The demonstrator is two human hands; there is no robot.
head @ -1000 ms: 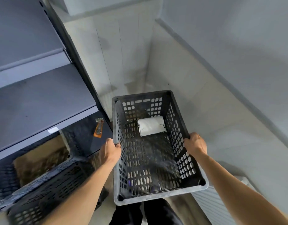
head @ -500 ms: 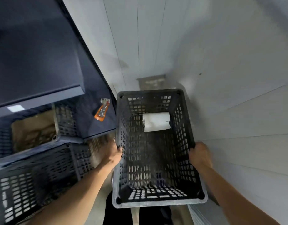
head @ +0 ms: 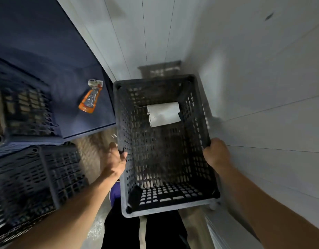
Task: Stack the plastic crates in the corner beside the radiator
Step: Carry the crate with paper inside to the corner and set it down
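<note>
I hold a dark perforated plastic crate in front of me, open side up. My left hand grips its left rim and my right hand grips its right rim. A white slip of paper lies inside near the far end. Past the crate's far edge, low in the corner, shows the rim of another dark crate. The white radiator is at the lower right, mostly hidden by my right arm.
A dark blue shelf unit fills the left side. Two dark crates sit on and below it, with an orange packaged item on the shelf. White panelled walls close in ahead and on the right.
The view has tilted further down toward the corner. The crate in my hands sits lower and closer to the walls, and both hands keep their grip on its rims.
</note>
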